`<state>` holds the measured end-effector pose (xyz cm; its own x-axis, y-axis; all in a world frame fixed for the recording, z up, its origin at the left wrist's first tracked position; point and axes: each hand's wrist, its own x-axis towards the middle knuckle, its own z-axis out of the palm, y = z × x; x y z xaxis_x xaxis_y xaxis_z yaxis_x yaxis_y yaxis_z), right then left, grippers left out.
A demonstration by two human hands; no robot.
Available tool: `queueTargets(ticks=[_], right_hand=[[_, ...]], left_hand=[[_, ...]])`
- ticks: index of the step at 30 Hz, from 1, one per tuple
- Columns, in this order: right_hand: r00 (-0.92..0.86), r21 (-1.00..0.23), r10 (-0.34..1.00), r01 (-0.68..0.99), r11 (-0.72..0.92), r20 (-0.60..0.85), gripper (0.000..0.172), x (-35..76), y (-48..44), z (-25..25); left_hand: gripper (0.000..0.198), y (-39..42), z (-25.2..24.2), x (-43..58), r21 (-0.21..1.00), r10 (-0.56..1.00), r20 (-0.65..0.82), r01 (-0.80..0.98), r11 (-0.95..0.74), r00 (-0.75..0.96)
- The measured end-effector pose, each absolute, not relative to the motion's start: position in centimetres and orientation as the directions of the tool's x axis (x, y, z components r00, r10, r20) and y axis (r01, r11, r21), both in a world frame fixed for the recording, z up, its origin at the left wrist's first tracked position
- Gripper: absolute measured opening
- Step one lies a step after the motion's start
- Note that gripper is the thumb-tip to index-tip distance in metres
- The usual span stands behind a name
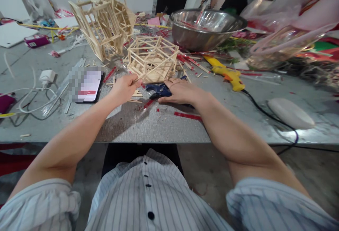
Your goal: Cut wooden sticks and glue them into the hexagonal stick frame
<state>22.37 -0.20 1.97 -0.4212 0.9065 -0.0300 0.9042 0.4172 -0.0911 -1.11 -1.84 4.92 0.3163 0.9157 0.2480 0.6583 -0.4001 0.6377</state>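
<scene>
My left hand [127,87] is closed, its thumb and fingertips pinched at the near left corner of a small frame of thin wooden sticks [152,61]. Whether it grips the frame itself or a loose stick there is too small to tell. Under my right hand [181,90] is a dark blue hand tool [160,90], perhaps pliers or a cutter, between thumb and fingers, just in front of the frame. My palm hides part of it. A taller wooden stick structure [106,26] stands behind on the left.
A phone [91,84] lies left of my hand, with a white charger [47,77] and cable beyond. To the right are a yellow glue gun [227,73], its black cord and a pale oval object [291,112]. A steel bowl [206,29] stands behind; red strips [188,116] litter the table.
</scene>
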Motion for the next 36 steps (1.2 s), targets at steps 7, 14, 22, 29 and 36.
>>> queueTargets(ticks=[7,14,22,29,36], right_hand=[[-0.358,-0.104,0.911,0.917,0.384,0.207,0.044,21.2,-2.4,4.0],[-0.463,0.073,0.646,0.842,0.534,0.607,0.041,20.3,-2.9,3.3],[-0.541,0.161,0.488,0.766,0.623,0.684,0.033,21.0,-1.7,2.3],[-0.583,0.169,0.47,0.728,0.665,0.663,0.035,21.4,-0.8,1.3],[-0.587,0.204,0.525,0.763,0.614,0.617,0.041,21.3,-1.8,1.9]], left_hand=[[0.03,-1.7,4.5,-1.1,0.685,0.937,0.146,0.652,-0.327,0.316],[0.031,-3.0,5.5,-0.3,0.805,0.922,-0.037,0.559,-0.202,0.386],[0.031,-3.3,6.0,-0.1,0.912,0.859,-0.248,0.406,0.051,0.448],[0.033,-3.5,5.8,0.0,0.924,0.829,-0.284,0.367,0.104,0.482],[0.033,-3.2,5.2,-0.2,0.935,0.82,-0.263,0.343,0.088,0.509]])
